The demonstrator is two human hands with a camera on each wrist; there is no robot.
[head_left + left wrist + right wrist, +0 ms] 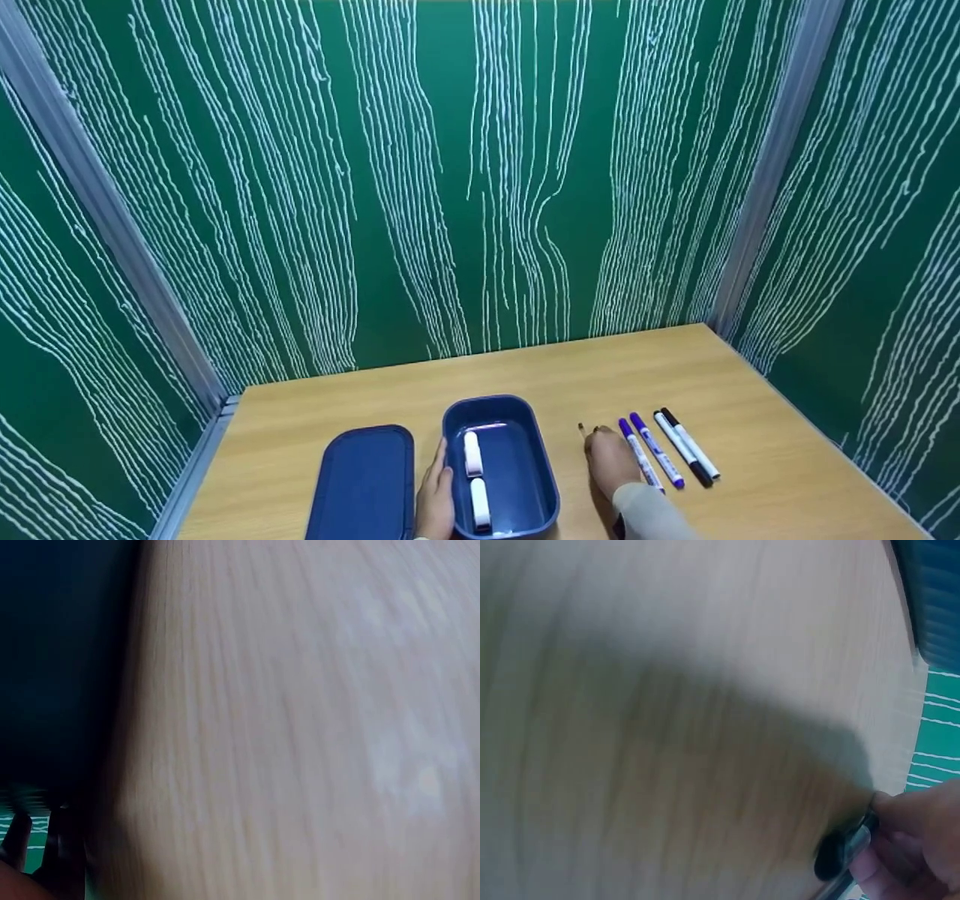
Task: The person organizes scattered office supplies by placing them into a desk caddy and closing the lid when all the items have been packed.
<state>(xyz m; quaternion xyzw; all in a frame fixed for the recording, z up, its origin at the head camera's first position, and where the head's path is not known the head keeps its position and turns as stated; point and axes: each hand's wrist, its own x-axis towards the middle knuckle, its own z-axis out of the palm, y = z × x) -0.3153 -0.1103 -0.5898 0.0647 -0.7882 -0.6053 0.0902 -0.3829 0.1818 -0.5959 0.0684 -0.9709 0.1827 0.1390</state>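
Note:
A dark blue open box point(545, 457) stands on the table with two small white oblong items point(472, 454) inside, one behind the other. My left hand point(435, 499) rests along the box's left outer wall, fingers extended. In the left wrist view, dark fingertips point(64, 840) show beside the box wall. Right of the box, my right hand point(611, 459) is low over the table. It pinches a dark-ended pen point(832, 855) between thumb and fingers; its type is unclear. Another slim item point(581, 427) pokes out beyond that hand, mostly hidden.
Two purple-capped markers point(657, 451) lie just right of my right hand, one partly covered by the sleeve. Farther right are two black-and-white markers point(682, 448). A dark blue lid point(364, 480) lies left of the box. Green walls point(585, 225) with white lines enclose the wooden table point(337, 397).

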